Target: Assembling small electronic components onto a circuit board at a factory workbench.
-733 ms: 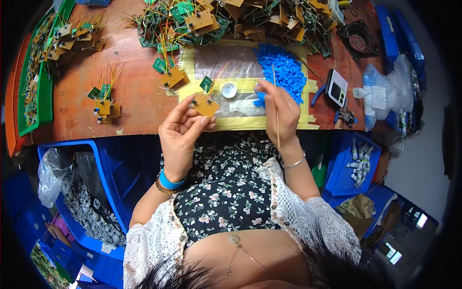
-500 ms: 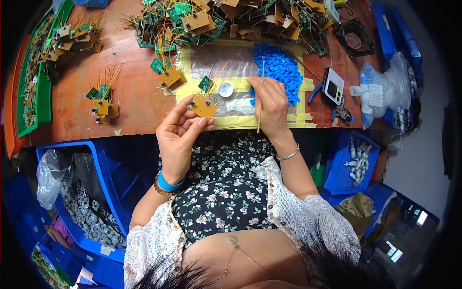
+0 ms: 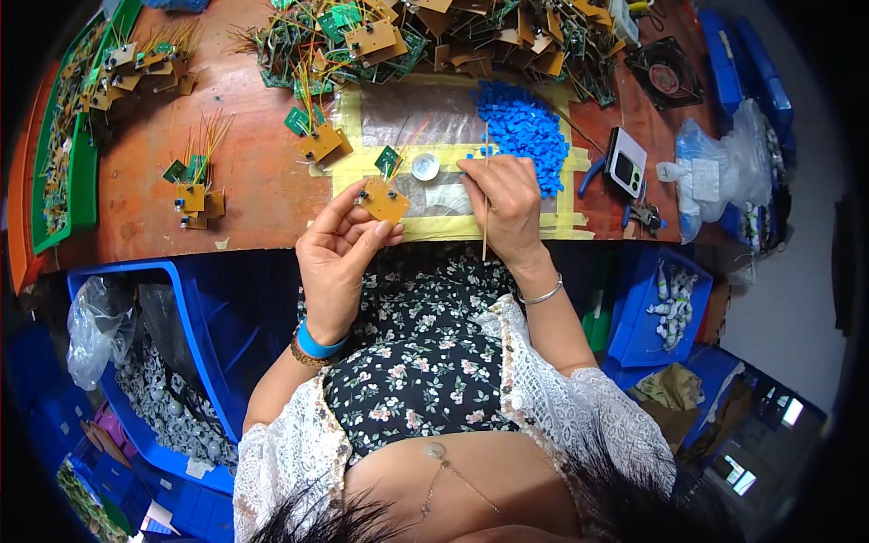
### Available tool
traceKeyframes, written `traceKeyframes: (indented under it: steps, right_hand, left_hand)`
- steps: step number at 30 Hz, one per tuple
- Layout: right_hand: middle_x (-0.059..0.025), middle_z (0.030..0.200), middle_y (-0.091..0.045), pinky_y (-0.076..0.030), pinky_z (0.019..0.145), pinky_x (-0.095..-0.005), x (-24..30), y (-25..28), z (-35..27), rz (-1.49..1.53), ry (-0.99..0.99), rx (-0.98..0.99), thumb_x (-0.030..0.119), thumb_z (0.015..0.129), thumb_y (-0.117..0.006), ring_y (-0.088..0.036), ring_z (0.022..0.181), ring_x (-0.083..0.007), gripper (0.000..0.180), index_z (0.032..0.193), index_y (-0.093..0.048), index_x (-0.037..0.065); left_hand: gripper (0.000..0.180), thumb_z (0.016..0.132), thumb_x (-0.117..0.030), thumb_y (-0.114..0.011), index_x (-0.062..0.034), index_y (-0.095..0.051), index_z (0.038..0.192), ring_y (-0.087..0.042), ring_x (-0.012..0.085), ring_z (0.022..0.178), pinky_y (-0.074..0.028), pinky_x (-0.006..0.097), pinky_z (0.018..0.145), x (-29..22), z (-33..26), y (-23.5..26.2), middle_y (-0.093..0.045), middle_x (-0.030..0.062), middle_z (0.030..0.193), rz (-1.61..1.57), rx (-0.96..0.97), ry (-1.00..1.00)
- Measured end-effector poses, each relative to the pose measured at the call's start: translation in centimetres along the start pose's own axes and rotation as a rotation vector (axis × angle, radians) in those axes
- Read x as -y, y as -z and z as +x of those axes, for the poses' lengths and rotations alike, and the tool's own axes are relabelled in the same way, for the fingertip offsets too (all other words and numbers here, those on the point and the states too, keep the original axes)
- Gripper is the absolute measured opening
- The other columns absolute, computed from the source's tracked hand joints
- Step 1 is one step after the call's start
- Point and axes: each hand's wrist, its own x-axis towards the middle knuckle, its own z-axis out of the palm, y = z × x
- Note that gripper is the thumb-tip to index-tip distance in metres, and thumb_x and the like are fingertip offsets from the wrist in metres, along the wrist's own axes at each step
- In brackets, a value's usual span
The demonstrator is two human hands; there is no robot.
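Note:
Between the thumb and fingers of my left hand [image 3: 337,258] is a tan circuit board [image 3: 386,203], held at the table's near edge. Small dark components sit on it, and a small green board [image 3: 387,161] and thin coloured wires extend beyond its far side. My right hand [image 3: 509,210] pinches a thin wooden stick [image 3: 485,233], roughly upright in the view. Just past that hand lies a heap of small blue plastic pieces [image 3: 525,127]. A small round white cup [image 3: 424,167] stands between the two hands, on the plastic-covered, yellow-taped work area [image 3: 407,109].
Tangled boards with wires [image 3: 380,41] pile up at the far side. More wired boards [image 3: 192,195] lie left, near a green tray [image 3: 83,181]. A phone [image 3: 625,163], pliers [image 3: 593,175] and a black fan [image 3: 665,72] are on the right. Blue bins [image 3: 186,317] stand below the table.
My right hand and the stick have shifted slightly left and toward me, away from the blue heap. The left hand keeps the board in nearly the same place.

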Motion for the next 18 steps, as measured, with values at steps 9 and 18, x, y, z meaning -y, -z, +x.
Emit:
traceKeyframes:
  steps: [9, 18]
  right_hand:
    - [-0.0038, 0.079, -0.068, -0.045, 0.072, -0.0306, 3.9, 1.0, 1.2, 0.408, -0.108, -0.092, -0.002, 0.07, -0.079, -0.061, 0.074, -0.0194, 0.02, 0.084, -0.068, 0.006]
    - [-0.0025, 0.09, -0.071, -0.043, 0.073, -0.0346, 5.4, 0.4, 1.4, 0.181, 0.297, -0.016, 0.011, 0.072, -0.072, -0.065, 0.086, -0.0222, 0.025, 0.097, -0.07, 0.008]
  left_hand:
    - [0.046, 0.09, 0.006, -0.059, 0.0058, -0.048, 0.134, -0.068, 0.0186, 0.088, -0.059, 0.03, 0.082, 0.1, 0.1, -0.4, -0.062, 0.0085, 0.099, -0.008, 0.074, 0.052]
    - [0.045, 0.09, 0.008, -0.058, 0.0066, -0.047, 0.134, -0.068, 0.0168, 0.089, -0.057, 0.028, 0.084, 0.1, 0.3, -0.4, -0.065, 0.0127, 0.103, -0.034, 0.106, 0.092]
